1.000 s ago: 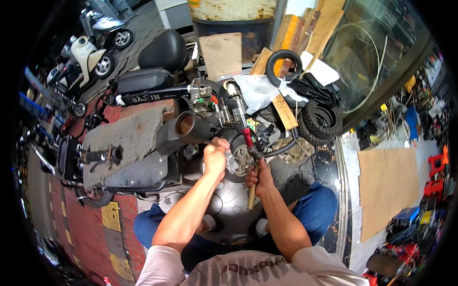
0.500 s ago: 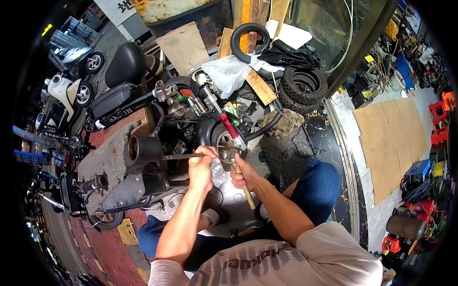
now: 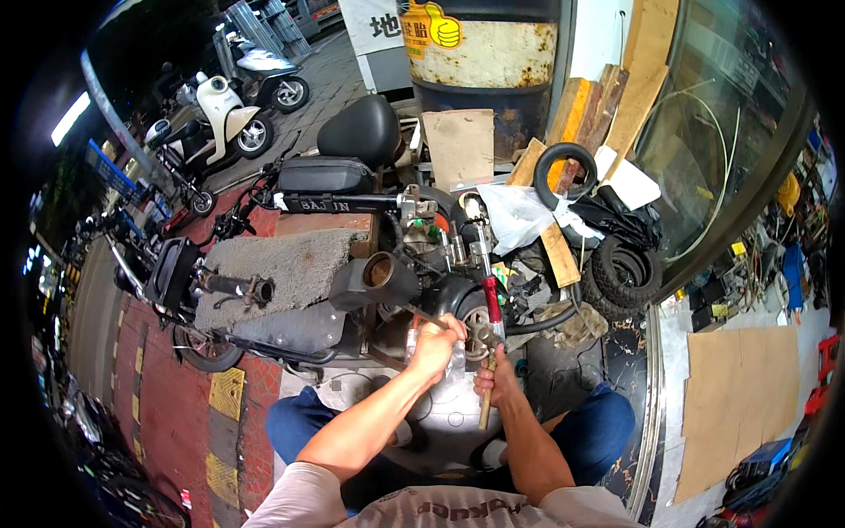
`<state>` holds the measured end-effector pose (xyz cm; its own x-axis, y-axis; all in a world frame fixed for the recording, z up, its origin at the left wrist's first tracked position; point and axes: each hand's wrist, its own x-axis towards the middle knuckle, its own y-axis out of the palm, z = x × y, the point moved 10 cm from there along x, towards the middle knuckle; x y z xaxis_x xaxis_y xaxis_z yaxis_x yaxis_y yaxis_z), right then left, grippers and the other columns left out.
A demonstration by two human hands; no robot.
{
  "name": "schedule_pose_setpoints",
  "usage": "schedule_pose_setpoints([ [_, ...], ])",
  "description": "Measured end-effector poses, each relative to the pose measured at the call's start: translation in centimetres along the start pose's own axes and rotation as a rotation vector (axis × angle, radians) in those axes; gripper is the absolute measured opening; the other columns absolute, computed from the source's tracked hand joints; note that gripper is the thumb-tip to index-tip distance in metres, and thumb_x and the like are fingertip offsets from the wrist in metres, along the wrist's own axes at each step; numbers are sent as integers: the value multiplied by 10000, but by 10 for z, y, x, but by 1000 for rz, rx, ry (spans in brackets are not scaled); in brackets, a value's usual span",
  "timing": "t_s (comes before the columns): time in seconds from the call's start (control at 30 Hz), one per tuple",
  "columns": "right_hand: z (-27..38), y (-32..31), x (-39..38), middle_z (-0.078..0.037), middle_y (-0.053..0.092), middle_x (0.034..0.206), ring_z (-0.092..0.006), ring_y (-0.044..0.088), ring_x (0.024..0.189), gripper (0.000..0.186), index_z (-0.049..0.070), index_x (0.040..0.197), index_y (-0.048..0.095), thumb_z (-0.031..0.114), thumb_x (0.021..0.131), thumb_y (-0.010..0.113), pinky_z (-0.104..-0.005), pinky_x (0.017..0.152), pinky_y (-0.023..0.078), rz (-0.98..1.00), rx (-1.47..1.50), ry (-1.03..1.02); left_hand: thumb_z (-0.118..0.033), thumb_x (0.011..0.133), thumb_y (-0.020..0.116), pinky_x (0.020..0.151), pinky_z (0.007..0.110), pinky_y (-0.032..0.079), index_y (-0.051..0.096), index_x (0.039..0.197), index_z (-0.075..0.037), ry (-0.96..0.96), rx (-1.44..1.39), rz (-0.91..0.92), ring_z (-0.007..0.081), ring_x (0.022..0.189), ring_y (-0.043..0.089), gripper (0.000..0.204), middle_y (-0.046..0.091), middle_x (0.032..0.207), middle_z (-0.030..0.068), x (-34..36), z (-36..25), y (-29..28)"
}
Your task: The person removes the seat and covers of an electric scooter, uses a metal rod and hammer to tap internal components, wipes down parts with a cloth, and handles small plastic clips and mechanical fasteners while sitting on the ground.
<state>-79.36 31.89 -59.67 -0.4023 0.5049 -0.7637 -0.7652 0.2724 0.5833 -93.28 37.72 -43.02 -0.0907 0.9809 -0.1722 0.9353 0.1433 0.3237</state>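
Note:
My left hand [image 3: 433,350] is closed around a thin metal rod [image 3: 421,312], whose far end meets the dark frame bracket with a round open tube [image 3: 380,271] on an electric scooter. In my right hand [image 3: 499,377] is a hammer [image 3: 487,412], gripped by its wooden handle; the metal head points up, close beside my left fist. Just beyond the hammer head are a small wheel [image 3: 473,319] and a red shock absorber [image 3: 491,301]. A clear crumpled plastic piece [image 3: 455,365] shows below my left hand.
Grey carpet covers the scooter's deck [image 3: 264,264] at left. Farther off stand a black saddle [image 3: 357,128], a rusty drum [image 3: 484,66], wooden boards [image 3: 585,110] and stacked tires [image 3: 623,273]. Flat cardboard [image 3: 739,396] lies on the right floor, past a metal door track [image 3: 653,414].
The view has turned and tilted up, so the scene sits farther right and more of the street shows. Both hands keep hold of the rod and hammer.

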Motion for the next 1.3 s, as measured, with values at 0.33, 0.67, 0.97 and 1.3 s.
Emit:
schedule_pose_setpoints([
  [0.33,-3,-5,-4,47,291,520,-125,236,406,671,163,772,484,807,945,417,-317,423,244,-25,119,67,139,817,465,812,298,448,595,748,-24,68,10,43,165,841,584,219,636,819,57,-5,-3,11],
  [0.67,-10,-4,-15,45,282,527,-124,255,406,658,154,792,482,789,957,426,-319,421,237,80,-64,26,104,830,484,761,298,441,599,726,-36,94,91,49,152,789,563,209,622,783,45,-9,-10,-5],
  [0.97,-20,14,-11,56,263,515,-114,254,400,660,166,764,509,801,937,453,-316,421,242,211,-48,102,110,806,460,780,306,431,590,719,-25,132,137,6,174,806,565,206,616,788,57,-8,-5,-3],
  [1.3,-17,-23,4,68,285,516,-112,263,410,666,180,739,513,818,920,453,-323,435,261,22,14,77,99,820,466,780,297,433,589,730,-26,168,129,31,162,799,556,197,604,791,53,-6,-37,1],
])
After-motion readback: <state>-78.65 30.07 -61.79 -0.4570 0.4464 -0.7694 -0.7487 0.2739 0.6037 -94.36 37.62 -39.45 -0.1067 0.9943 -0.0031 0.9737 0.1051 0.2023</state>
